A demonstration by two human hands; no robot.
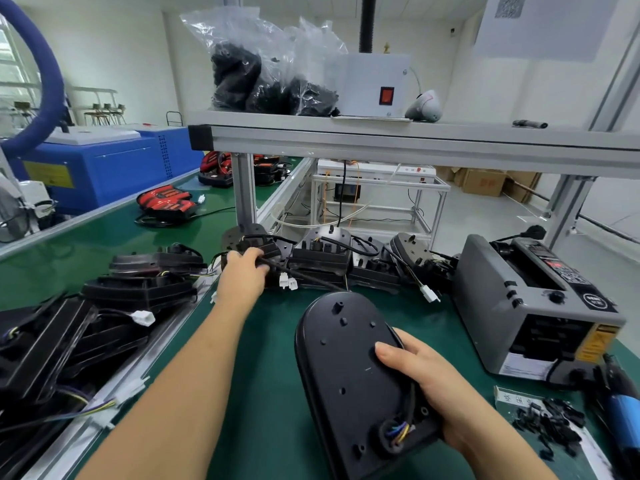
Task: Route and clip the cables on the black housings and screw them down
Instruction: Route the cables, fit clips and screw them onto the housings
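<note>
At the near edge of the surface: our right hand grips the near housing, thumb on its flat back and fingers curled under its right rim.
Near housing wiring: the coloured wires leave the near end and a black lead runs loose along the right rim. We see no clip on it and no screw in the open holes.
Left hand: stretched to the far edge, fingers curled round a black cable that ends in white connectors.
Far row of housings: lined up along the far edge, cables looping free above them.
Left edge: a stack of housings with leads and white plugs trailing out. We cannot tell whether these are finished.
Near right corner: a pile of black clips and, beside it, the blue screwdriver, neither in hand.
Right edge: a grey tape dispenser.
Progress: early for this unit, we judge. The near housing is only held, not yet routed, clipped or screwed.
Left to do: the far row also looks unrouted, so most of the batch seems to remain.
</note>
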